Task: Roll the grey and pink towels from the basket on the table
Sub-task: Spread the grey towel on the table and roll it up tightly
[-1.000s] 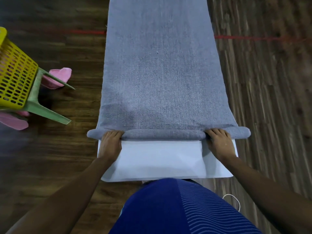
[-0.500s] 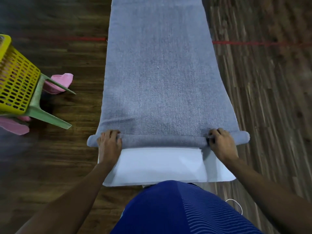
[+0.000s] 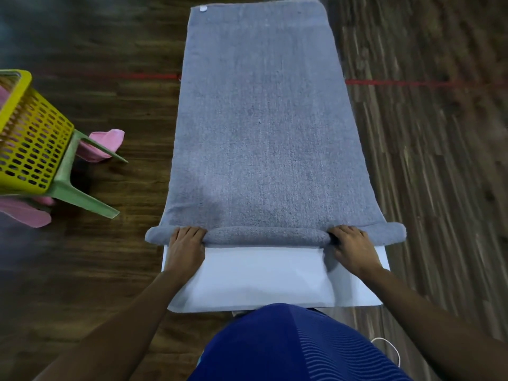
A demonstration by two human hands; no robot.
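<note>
Along the white table (image 3: 261, 279) the grey towel (image 3: 264, 133) lies flat, its near end wound into a low roll that overhangs both sides. My left hand (image 3: 187, 248) and right hand (image 3: 354, 250) each grip that roll, fingers curled over its top. Well off to my left sits the yellow basket (image 3: 30, 144).

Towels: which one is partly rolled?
The grey terry towel on the white table: left hand and right hand grip its rolled near edge. The pink towels lie bunched by the yellow plastic basket.
</note>
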